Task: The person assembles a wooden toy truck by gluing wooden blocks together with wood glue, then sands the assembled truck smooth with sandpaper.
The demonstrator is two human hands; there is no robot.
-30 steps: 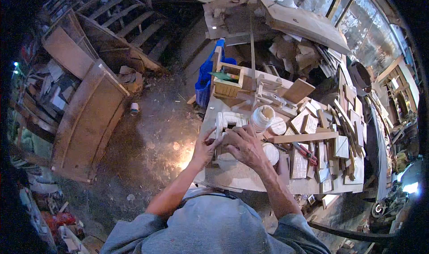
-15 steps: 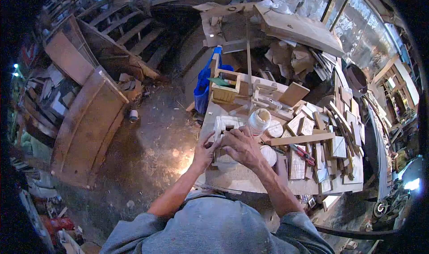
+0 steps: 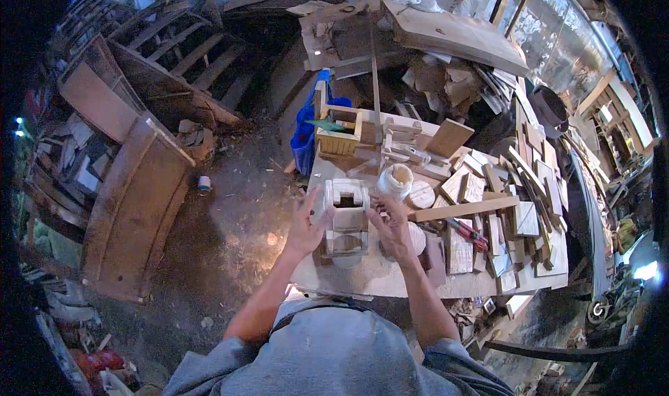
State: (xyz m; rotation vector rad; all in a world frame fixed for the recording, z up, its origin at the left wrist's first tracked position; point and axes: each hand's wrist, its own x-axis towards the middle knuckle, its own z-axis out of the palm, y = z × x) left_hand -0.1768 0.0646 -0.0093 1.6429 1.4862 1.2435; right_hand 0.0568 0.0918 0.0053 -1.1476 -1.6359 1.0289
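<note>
- Pale wooden bench point(image 3: 376, 282): hollow whitish wooden block point(image 3: 348, 220) on it, between open left hand point(image 3: 304, 230) and open right hand point(image 3: 391, 230).
- White cylindrical jar point(image 3: 393, 187): contents unclear.
- Yellowish wooden box point(image 3: 337, 146): green object point(image 3: 330, 126) protruding.

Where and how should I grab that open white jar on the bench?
Probably around the upper body of the white jar, just under the rim, coming from the near side with the right hand. Its round side suits a wrapped grip, the open mouth is best kept clear of fingers, and a round wooden disc crowds its right.
</note>
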